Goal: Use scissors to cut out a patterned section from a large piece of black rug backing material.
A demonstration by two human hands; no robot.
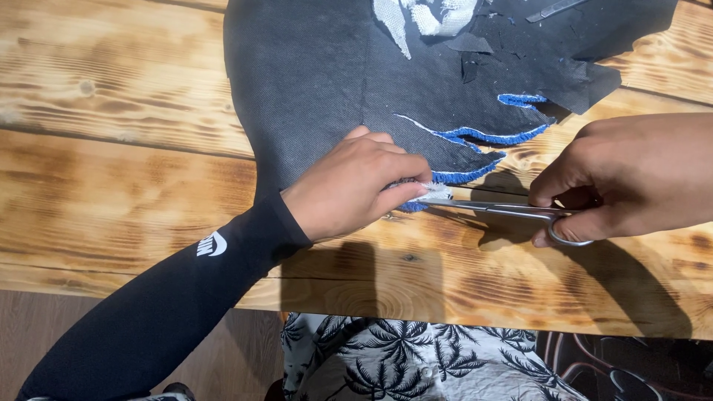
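Observation:
A large dark grey fabric sheet (319,82) with a blue fuzzy underside lies on the wooden table (111,171); its right side is cut into curved strips edged in blue (475,137). My left hand (353,186), in a black sleeve, pinches a small blue and white piece of the fabric edge (434,191) near the table's front. My right hand (631,178) holds metal scissors (512,212) by the handles. Their blades point left and reach the pinched piece.
White mesh scraps (423,16) and small dark offcuts (471,44) lie on the sheet at the top. A thin metal tool (553,9) rests at the upper right. Palm-print cloth (401,364) shows below the table's front edge.

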